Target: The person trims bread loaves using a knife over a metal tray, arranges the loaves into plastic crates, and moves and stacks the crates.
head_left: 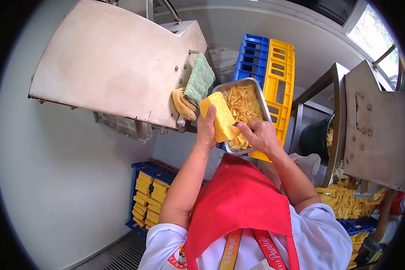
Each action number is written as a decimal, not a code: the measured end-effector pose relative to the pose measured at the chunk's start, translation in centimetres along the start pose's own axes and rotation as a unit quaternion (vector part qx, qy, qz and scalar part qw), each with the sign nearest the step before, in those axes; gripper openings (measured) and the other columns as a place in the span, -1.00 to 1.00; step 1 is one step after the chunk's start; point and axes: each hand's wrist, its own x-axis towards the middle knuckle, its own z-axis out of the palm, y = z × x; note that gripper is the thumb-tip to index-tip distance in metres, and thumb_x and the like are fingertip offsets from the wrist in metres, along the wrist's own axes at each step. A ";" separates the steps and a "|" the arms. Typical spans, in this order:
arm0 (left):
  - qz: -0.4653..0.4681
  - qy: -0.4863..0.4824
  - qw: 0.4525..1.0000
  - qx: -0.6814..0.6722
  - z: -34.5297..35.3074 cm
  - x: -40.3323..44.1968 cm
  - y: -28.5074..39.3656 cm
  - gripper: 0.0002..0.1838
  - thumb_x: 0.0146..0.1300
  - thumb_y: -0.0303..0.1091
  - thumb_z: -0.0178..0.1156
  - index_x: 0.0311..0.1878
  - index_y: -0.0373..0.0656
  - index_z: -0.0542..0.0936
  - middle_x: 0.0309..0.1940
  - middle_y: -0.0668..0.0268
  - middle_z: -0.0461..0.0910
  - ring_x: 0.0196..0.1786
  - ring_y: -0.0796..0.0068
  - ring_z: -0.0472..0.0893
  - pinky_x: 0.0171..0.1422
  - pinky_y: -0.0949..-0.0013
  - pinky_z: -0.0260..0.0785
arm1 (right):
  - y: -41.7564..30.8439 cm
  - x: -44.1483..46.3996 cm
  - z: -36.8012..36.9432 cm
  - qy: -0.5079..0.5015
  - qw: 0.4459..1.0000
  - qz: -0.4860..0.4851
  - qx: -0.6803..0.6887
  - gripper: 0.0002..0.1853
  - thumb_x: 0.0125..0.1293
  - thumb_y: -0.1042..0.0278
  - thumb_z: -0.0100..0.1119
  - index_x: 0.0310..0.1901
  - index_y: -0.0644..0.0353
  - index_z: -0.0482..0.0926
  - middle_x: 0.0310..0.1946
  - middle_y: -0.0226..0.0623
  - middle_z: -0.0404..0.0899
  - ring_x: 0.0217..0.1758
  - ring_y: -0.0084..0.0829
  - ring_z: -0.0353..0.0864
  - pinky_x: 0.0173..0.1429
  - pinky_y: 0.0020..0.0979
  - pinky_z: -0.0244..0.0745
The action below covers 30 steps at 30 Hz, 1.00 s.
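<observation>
My left hand (pixel 206 129) is closed around the lower left side of a yellow, cheese-like block (pixel 221 118), which is tilted over a metal tray (pixel 266 110). Yellow shavings and strips (pixel 244 101) fill much of that tray. My right hand (pixel 262 136) is pinched at the block's right edge, with a small dark blade (pixel 235 123) between thumb and fingers. Most of the blade is hidden by the hand and the block.
A blue crate (pixel 253 56) and a yellow crate (pixel 279 90) stand behind the tray. A large metal machine (pixel 117 63) with a green cloth (pixel 200 78) is at left. Blocks (pixel 150 198) fill a lower crate. At right are another machine (pixel 375 130), strips (pixel 351 198) and another person's arm (pixel 384 216).
</observation>
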 end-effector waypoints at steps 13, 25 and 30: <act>0.091 0.093 0.990 0.052 0.6 -0.4 -1.2 -0.35 0.24 0.05 0.33 0.19 -0.22 0.40 -0.04 0.32 0.51 -0.04 0.51 0.54 0.02 0.38 0.46 | 0.1 0.1 1.4 0.140 0.981 -0.005 -0.132 -0.51 0.31 -0.12 0.14 -0.50 0.18 0.66 -0.50 -0.19 0.59 -0.45 -0.11 0.63 -0.37 -0.13 0.50; 0.078 0.151 0.985 0.022 0.6 0.0 -1.0 -0.43 0.28 0.00 0.30 0.18 -0.18 0.41 -0.04 0.31 0.52 -0.03 0.51 0.56 0.02 0.36 0.48 | -0.4 -1.6 0.4 0.088 0.993 -0.029 -0.068 -0.47 0.29 -0.18 0.14 -0.52 0.19 0.63 -0.51 -0.18 0.58 -0.45 -0.10 0.62 -0.36 -0.15 0.49; 0.084 0.163 0.982 0.047 0.8 0.1 -1.0 -0.48 0.28 -0.05 0.31 0.15 -0.18 0.43 -0.07 0.33 0.54 -0.05 0.50 0.57 0.01 0.33 0.51 | 0.0 -1.1 0.8 0.091 0.988 -0.043 -0.120 -0.49 0.31 -0.16 0.12 -0.48 0.20 0.61 -0.46 -0.14 0.60 -0.38 -0.06 0.64 -0.30 -0.10 0.50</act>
